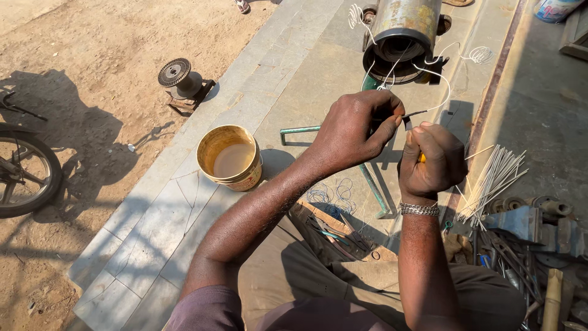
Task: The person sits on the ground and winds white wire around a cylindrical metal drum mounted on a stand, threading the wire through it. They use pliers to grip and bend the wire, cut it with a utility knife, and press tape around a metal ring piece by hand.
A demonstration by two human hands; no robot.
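My left hand pinches the end of a white sleeved wire that curls back to the open end of a cylindrical motor lying on the stone slab. My right hand, a metal bracelet on its wrist, is closed around a tool with a yellow handle; its dark tip touches the wire end between my hands. More white wire leads loop out of the motor's mouth.
A yellow bucket with cloudy liquid stands left of my arms. A bundle of white sleeves and metal tools lie at right. A green metal frame, a small fan part and a motorbike wheel are around.
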